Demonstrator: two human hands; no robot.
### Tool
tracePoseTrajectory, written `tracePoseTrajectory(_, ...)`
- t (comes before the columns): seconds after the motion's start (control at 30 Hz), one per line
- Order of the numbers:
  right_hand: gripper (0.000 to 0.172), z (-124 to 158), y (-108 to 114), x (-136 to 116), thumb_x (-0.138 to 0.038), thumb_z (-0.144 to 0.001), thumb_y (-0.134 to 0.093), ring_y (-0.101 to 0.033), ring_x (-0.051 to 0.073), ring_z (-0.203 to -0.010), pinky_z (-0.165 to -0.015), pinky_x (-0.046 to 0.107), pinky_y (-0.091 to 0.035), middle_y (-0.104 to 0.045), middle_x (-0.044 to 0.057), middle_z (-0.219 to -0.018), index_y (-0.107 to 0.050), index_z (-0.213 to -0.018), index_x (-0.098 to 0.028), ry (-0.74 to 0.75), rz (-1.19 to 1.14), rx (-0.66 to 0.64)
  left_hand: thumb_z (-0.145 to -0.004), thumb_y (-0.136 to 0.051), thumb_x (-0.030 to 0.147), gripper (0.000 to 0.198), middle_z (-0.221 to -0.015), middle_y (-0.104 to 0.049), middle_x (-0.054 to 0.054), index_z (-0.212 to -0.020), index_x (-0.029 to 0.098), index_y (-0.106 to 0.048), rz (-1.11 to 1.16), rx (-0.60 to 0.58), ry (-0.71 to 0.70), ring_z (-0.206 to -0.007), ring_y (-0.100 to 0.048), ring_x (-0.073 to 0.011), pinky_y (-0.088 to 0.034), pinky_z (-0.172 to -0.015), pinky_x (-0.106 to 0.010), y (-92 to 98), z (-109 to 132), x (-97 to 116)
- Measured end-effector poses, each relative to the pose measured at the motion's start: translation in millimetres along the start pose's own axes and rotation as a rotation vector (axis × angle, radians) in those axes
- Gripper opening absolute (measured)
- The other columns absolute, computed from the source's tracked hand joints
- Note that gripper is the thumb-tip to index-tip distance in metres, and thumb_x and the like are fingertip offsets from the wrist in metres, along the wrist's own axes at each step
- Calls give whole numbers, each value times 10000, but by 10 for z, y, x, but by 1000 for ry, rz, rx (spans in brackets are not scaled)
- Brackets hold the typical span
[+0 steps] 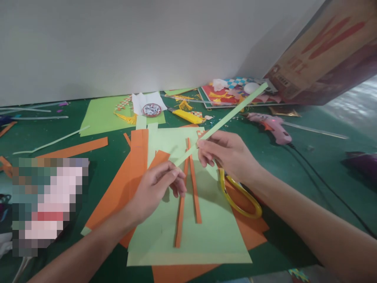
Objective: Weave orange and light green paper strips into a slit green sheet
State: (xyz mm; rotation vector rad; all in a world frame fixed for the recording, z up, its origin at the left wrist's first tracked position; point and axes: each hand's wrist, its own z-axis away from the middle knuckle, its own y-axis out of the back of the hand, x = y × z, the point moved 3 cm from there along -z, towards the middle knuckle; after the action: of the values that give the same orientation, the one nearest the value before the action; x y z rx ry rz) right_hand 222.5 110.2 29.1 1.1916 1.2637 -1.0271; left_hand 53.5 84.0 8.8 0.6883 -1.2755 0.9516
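A light green paper strip [235, 111] slants up to the right between my hands. Its lower end is pinched by my left hand [160, 181], and my right hand [226, 153] grips it further up, between thumb and fingers. Below them lies a light green paper sheet [212, 239], with two narrow orange paper strips [195, 196] on it that meet near the top. Yellow-handled scissors [241, 200] rest under my right hand, their blades hidden. Orange paper sheets [108, 196] stick out from beneath the green sheet.
To the right, a pink glue gun [272, 126] lies with its cord trailing. A yellow utility knife [188, 116] and a small round patterned piece [152, 110] lie behind the sheet. A printed bag [318, 59] stands at the back right. Something blurred out [55, 196] lies at left.
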Motion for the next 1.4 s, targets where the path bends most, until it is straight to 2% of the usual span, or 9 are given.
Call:
tracePoseTrajectory(0.17, 288, 47, -81, 9, -309, -769, -609, -477, 86, -416, -421, 226, -344, -513, -26, -445, -488, -546, -171, -19, 114, -38, -910, -387, 284, 233, -688, -625, -12, -804, 163, -554, 47, 32, -55, -594, -600, -122, -473, -562, -239, 6, -11, 10)
tracePoseTrajectory(0.27, 273, 72, -141, 15, -287, -775, -592, -482, 83, -425, -423, 216, -350, -519, -28, -459, -492, -551, -167, -1, 197, -81, -900, -436, 329, 243, -673, -615, -6, -765, 167, -556, -32, 49, -56, -605, -601, -119, -478, -565, -226, -5, -14, 19)
tracePoseTrajectory(0.4, 263, 92, -173, 40, -297, -783, -573, -440, 73, -417, -402, 208, -321, -514, -31, -460, -492, -570, -166, -2, 259, -93, -873, -504, 269, 227, -604, -596, 17, -677, 164, -552, -136, 80, -45, -555, -587, -90, -472, -555, -194, -13, -22, 27)
tracePoseTrajectory(0.67, 189, 112, -235, 73, -277, -782, -571, -517, 97, -523, -486, 220, -407, -557, -9, -575, -536, -641, -156, -23, 209, -170, -904, -453, 237, 236, -621, -593, 25, -711, 167, -569, -148, 36, -77, -567, -593, -77, -480, -564, -182, -19, -9, 15)
tracePoseTrajectory(1.03, 204, 96, -189, 48, -302, -791, -574, -478, 83, -421, -415, 203, -329, -501, -42, -469, -541, -650, -158, -46, 180, -173, -896, -458, 268, 227, -611, -623, 13, -713, 170, -552, -161, 89, -28, -531, -595, -94, -476, -540, -205, -9, 7, 12)
tracePoseTrajectory(1.4, 173, 96, -224, 64, -268, -791, -571, -498, 82, -456, -439, 208, -359, -517, -39, -531, -533, -663, -157, -50, 131, -215, -870, -493, 256, 213, -599, -601, 15, -688, 170, -562, -162, 81, -38, -547, -592, -96, -482, -552, -206, -25, -5, 25)
